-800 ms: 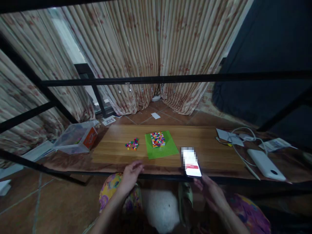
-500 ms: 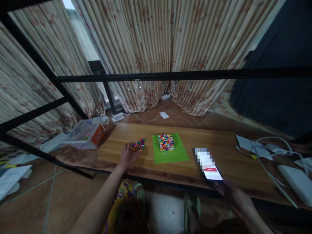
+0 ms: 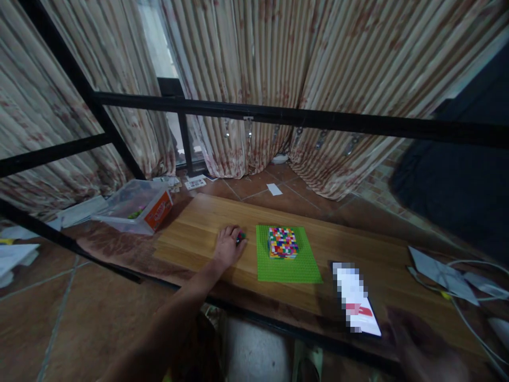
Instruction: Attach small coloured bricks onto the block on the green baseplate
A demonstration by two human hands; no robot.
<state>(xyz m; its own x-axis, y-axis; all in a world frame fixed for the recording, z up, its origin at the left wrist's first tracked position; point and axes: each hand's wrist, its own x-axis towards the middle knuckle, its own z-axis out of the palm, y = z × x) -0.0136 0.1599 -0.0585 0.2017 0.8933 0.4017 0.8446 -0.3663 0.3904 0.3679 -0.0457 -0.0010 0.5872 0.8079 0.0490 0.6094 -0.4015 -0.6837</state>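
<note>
Left hand (image 3: 227,248) lies cupped over the loose bricks (image 3: 240,236), left of the green baseplate (image 3: 287,260); grip seemingly loose. Right hand (image 3: 421,347), blurred at near right beside the phone (image 3: 357,306); its openness unclear

Green baseplate (image 3: 287,262) flat on the wooden surface (image 3: 199,233), a multicoloured brick block (image 3: 282,242) standing on its far half. Right of the baseplate, a phone (image 3: 358,302) lying screen-up. Far left of it, a clear plastic box (image 3: 133,206). Behind, striped curtains (image 3: 278,63); far right, papers (image 3: 439,273) and white cables (image 3: 473,318).
</note>
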